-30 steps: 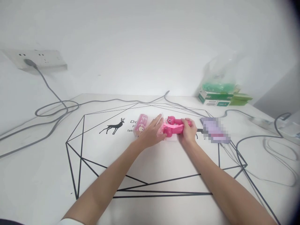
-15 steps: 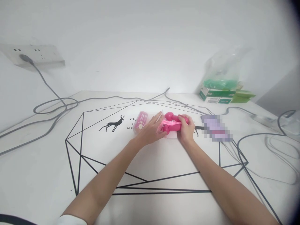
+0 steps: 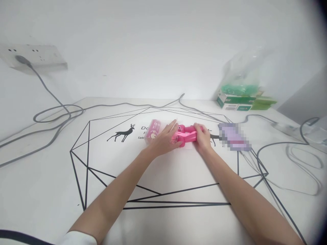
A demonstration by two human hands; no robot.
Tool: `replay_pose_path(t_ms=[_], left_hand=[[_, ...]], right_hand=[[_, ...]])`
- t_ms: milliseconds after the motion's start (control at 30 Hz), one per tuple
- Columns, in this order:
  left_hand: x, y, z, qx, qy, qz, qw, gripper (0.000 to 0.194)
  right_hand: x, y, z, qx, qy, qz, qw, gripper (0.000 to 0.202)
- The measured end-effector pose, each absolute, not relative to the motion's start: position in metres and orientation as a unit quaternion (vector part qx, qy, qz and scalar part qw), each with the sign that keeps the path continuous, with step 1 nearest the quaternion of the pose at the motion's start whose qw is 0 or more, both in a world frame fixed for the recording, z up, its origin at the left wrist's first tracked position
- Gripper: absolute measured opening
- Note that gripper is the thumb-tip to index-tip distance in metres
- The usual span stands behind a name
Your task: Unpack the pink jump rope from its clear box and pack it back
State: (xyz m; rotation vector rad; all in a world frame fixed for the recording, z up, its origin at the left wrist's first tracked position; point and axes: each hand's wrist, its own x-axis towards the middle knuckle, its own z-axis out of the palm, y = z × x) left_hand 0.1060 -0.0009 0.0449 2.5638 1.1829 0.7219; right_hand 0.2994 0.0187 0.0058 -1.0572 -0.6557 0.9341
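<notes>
A pink jump-rope-like item (image 3: 188,135) with two thick handles and a pink cord bundle lies between my hands. My right hand (image 3: 203,136) is closed around the right ends of the handles. My left hand (image 3: 165,139) rests over a clear plastic package with a pink printed label (image 3: 154,128), its fingers around the package's open right end. The left ends of the handles are partly inside or against this end; the fingers and glare hide exactly how far.
A phone-like object (image 3: 235,136), blurred out, lies right of my right hand. Green and white boxes (image 3: 236,102) under a plastic bag (image 3: 241,71) stand back right. Grey cables (image 3: 125,103) cross the table (image 3: 163,221); a socket strip (image 3: 48,56) is on the wall.
My right hand has moved slightly left, and the pink handles have come closer together, with their left ends nearer my left hand. The view has shifted slightly.
</notes>
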Motion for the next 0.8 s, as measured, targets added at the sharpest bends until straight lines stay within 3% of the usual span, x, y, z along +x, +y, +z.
replay_pose_path(t_ms=[233,533,800], left_hand=[[0.106,0.0,0.043,0.877,0.392,0.255,0.107,0.07],[0.104,0.001,0.04,0.88,0.377,0.264,0.115,0.073],[0.104,0.003,0.037,0.882,0.363,0.276,0.118,0.074]], right_hand=[[0.299,0.022,0.006,-0.547,-0.297,0.403,0.671,0.025],[0.301,0.02,0.001,-0.53,-0.479,0.347,0.608,0.029],[0.299,0.023,-0.008,-0.512,-0.525,0.262,0.627,0.03]])
